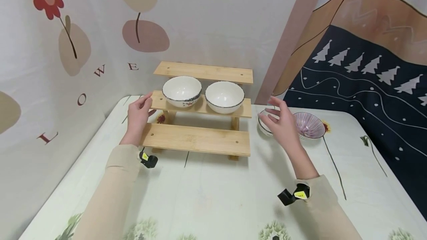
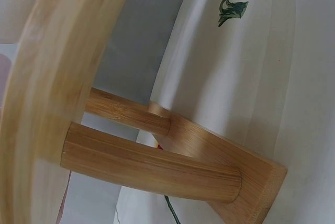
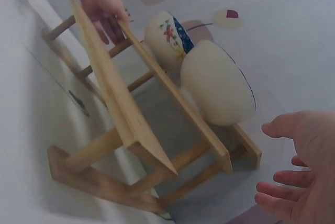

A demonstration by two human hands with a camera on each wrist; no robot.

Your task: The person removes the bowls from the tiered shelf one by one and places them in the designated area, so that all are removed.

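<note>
A three-tier wooden shelf rack [image 1: 197, 138] stands on the table; its round posts and foot fill the left wrist view. Side by side on its middle board sit a white bowl with a floral outside [image 1: 181, 89] and another dark-rimmed white bowl [image 1: 225, 95]. My left hand [image 1: 137, 116] grips the left end of that middle board. To the right of the rack, my right hand [image 1: 282, 126] is raised with its fingers spread and holds nothing. It partly hides a dark-rimmed bowl [image 1: 263, 128] in the head view. Beside that is a purple-striped bowl [image 1: 310, 125].
The patterned tablecloth [image 1: 213, 195] lies under the rack and the bowls. A pale printed curtain [image 1: 213, 17] hangs close behind the rack. At the right hangs a dark cloth [image 1: 360, 84] with printed trees.
</note>
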